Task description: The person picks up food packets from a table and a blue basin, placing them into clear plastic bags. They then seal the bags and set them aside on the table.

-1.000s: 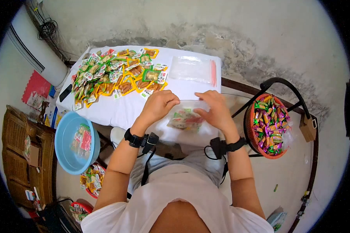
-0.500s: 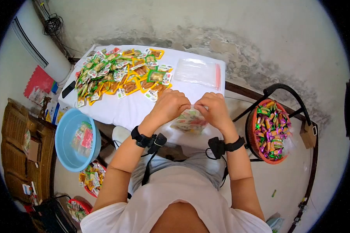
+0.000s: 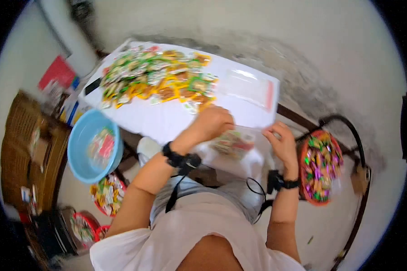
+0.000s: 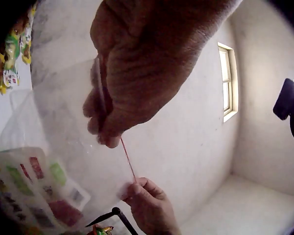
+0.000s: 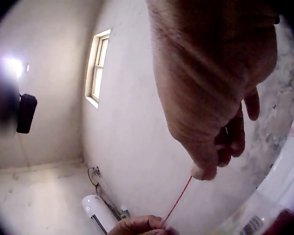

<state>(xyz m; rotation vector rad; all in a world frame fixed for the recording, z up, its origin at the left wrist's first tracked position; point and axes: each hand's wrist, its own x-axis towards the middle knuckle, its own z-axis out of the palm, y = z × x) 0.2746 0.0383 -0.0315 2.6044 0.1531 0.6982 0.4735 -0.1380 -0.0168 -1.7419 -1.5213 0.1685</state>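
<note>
A clear zip bag (image 3: 245, 132) with a red line along its mouth hangs between my two hands, several snack packets (image 3: 230, 145) inside it. My left hand (image 3: 212, 123) pinches one end of the mouth, fingers curled. At the other end, the thumb and fingers of my right hand (image 3: 281, 141) pinch the edge. The red line (image 4: 128, 157) runs taut from hand to hand in the left wrist view. Through the plastic, printed packets (image 4: 36, 183) show low in the bag. The right wrist view shows the same stretched line (image 5: 179, 198).
A heap of snack packets (image 3: 156, 79) covers the left of the white-clothed table (image 3: 140, 117). Flat empty bags (image 3: 248, 88) lie at its right, a phone (image 3: 93, 86) at its left edge. A blue basin (image 3: 79, 156) stands left; a basket of wrapped sweets (image 3: 322, 167) stands right.
My hands came together at the bag's mouth, then the right hand slid away to the right along the edge. The head view has also shifted and blurred.
</note>
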